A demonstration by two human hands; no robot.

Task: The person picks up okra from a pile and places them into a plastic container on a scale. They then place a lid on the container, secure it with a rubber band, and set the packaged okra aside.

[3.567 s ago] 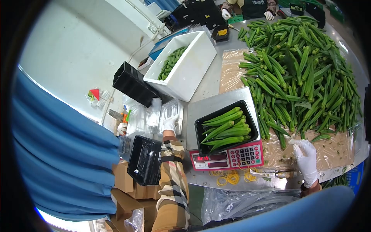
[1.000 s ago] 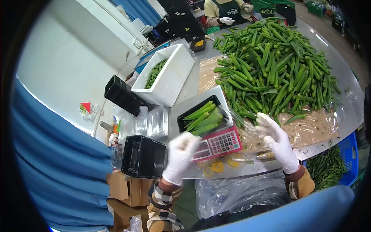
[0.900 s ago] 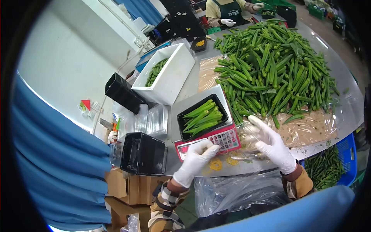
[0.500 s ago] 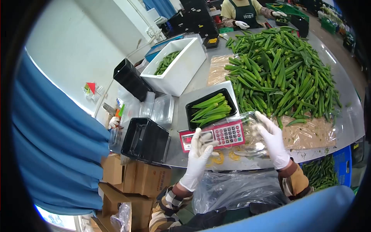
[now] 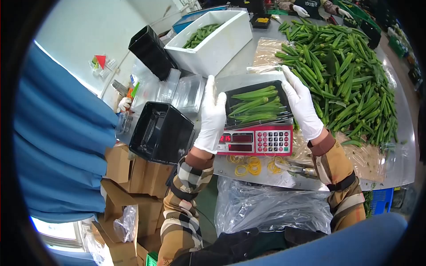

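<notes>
A black tray of okra (image 5: pixel 257 105) sits on the red digital scale (image 5: pixel 262 141), whose display is lit. Clear plastic film (image 5: pixel 262 122) lies glossy across the tray, its edges hard to make out. My left hand (image 5: pixel 213 116), in a white glove, is at the tray's left side, fingers pointing away from me and closed on the film. On the other side, my gloved right hand (image 5: pixel 303 103) reaches the tray's far right corner, its fingers together on the film. Parts of the film between the fingers are hidden.
A large okra heap (image 5: pixel 350 71) covers the table's right side. Left of the scale stand black trays (image 5: pixel 162 133), clear containers (image 5: pixel 186 93) and a white foam box (image 5: pixel 222 46) with okra. Yellow rubber bands (image 5: pixel 253 166) and a knife (image 5: pixel 297 169) lie in front. A person stands opposite.
My right hand has brought the clear film from the scale's right over the tray. My left hand has moved up from the scale's front to the tray's left side. The view has shifted.
</notes>
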